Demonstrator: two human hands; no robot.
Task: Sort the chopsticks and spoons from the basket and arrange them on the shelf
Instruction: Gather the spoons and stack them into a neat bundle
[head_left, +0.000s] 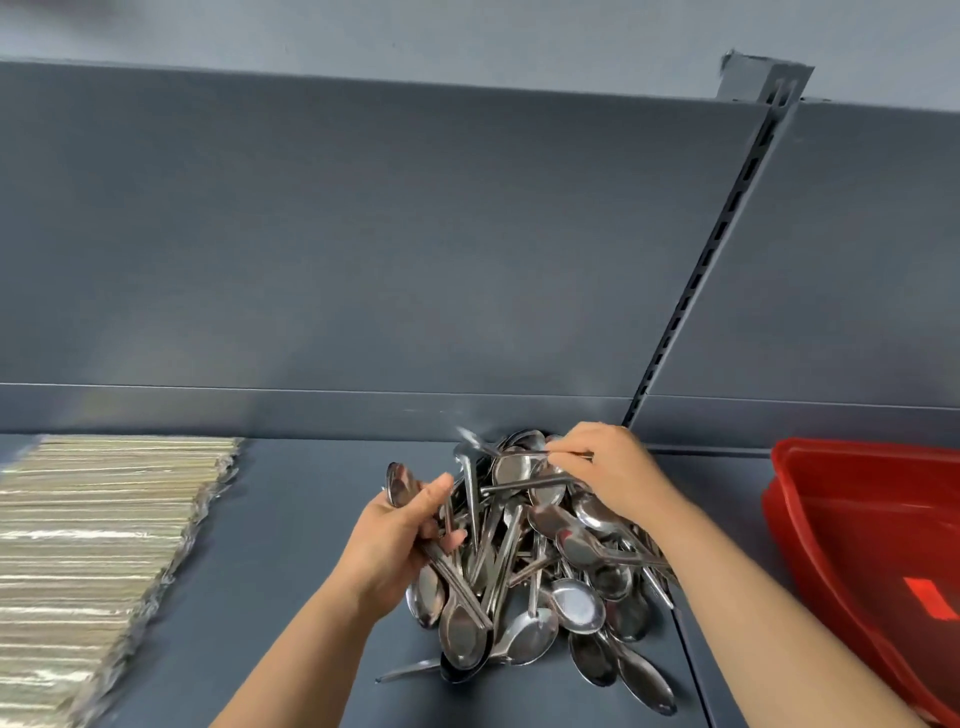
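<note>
The left hand (397, 540) is squeezing several spoons (401, 486), the right hand (610, 475) is pinching one; tugging could be spilling the pile (576, 603).

one red plastic basket (857, 499), one dark grey metal shelf (291, 519), one heap of shiny steel spoons (576, 603) (dozens, too tangled for an exact count), one row of pale wrapped chopsticks (104, 519).

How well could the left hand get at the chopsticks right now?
Probably yes for reach: only bare shelf lies between the left hand and the chopsticks. But it grips a bunch of spoons, so it likely couldn't take any until those are set down.
</note>
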